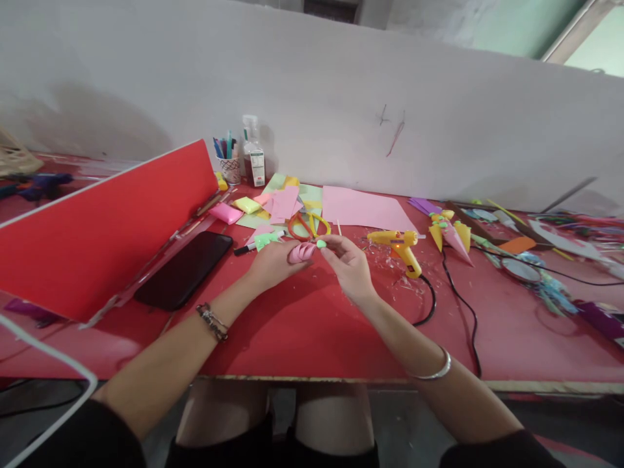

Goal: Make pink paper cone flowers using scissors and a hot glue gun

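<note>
My left hand (pixel 273 265) is closed around a rolled pink paper piece (pixel 301 253) whose layers show as curved bands. Right beside it, my right hand (pixel 350 265) pinches a small light green lump (pixel 320 244) between thumb and fingertips, close to the end of the pink roll. Whether the lump touches the roll I cannot tell. Just behind both hands lie scissors (pixel 312 224) with red and yellow handles. A dark marker (pixel 246 247) and a bright green packet (pixel 268 240) lie beyond my left hand.
A yellow glue gun (pixel 397 244) with a black cord rests at right, near a pink and yellow paper cone craft (pixel 453 237). A black phone (pixel 184 270) and a standing red board (pixel 112 227) are at left. Pink paper (pixel 363 208) lies along the wall near a bottle (pixel 254 159).
</note>
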`<state>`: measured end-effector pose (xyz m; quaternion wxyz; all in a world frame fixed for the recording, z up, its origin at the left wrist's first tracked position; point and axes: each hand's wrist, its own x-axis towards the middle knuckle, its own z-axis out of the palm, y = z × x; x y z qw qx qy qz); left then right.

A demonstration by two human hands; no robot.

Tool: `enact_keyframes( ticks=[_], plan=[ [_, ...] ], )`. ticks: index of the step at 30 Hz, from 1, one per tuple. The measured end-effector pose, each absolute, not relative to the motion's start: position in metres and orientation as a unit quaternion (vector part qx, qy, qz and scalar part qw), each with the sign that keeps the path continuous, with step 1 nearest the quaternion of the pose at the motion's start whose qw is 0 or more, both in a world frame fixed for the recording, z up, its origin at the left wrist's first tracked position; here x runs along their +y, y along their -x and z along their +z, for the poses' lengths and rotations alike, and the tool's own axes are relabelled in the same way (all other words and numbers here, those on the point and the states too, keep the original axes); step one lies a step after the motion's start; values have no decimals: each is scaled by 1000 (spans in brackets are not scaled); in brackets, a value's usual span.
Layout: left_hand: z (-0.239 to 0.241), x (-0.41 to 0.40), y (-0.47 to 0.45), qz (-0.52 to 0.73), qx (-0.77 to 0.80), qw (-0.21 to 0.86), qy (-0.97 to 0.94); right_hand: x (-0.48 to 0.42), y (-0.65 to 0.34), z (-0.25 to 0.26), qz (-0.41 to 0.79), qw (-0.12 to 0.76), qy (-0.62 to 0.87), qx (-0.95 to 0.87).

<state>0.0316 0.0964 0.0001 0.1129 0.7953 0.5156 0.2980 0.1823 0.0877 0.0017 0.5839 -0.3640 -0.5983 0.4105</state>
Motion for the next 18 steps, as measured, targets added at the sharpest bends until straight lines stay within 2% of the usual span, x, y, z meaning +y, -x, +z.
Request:
enact_keyframes(
  ticks=[8,13,18],
  plan=[
    [2,96,-32,287,522,142,-791,88,-182,2,413,575,381,-595],
    [1,97,-31,328,465,191,-800,88,-184,3,397,575,396,-595],
    [0,99,-31,336,431,195,-815,89,-186,4,385,595,403,-579]
  ],
)
